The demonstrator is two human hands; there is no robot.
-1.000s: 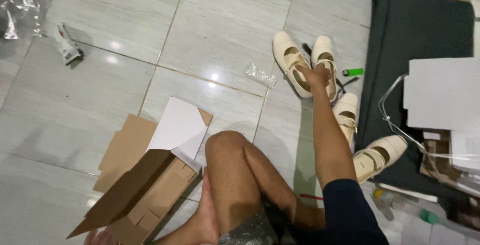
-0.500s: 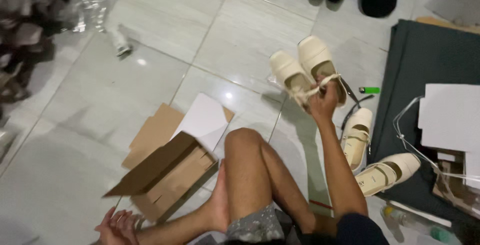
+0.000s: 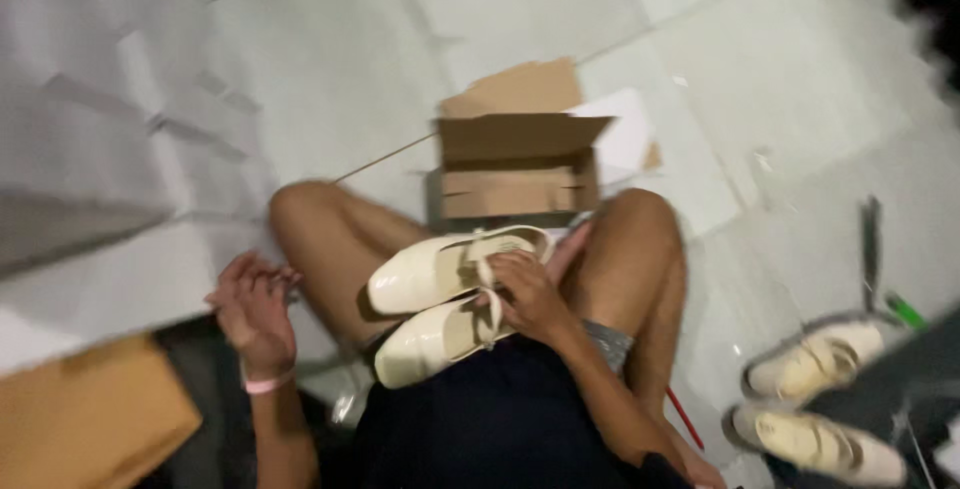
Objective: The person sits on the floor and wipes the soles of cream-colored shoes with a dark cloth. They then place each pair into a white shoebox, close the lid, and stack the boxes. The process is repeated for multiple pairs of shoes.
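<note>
- Head view, count: four cream shoes in all, two in the lap (image 3: 450, 304) and two more on the floor (image 3: 815, 399) at right; one open cardboard box (image 3: 517, 167) beyond the knees.
- Right hand (image 3: 525, 294) is closed on the straps of the lap pair, over the thighs.
- Left hand (image 3: 252, 314), fingers loosely curled and empty, hovers just left of that pair.

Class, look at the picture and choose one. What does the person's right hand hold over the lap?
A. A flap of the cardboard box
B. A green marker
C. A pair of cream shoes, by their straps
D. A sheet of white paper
C: the right hand has its grip on the straps of the pair of cream shoes, held above the lap in front of the open cardboard box.
</note>
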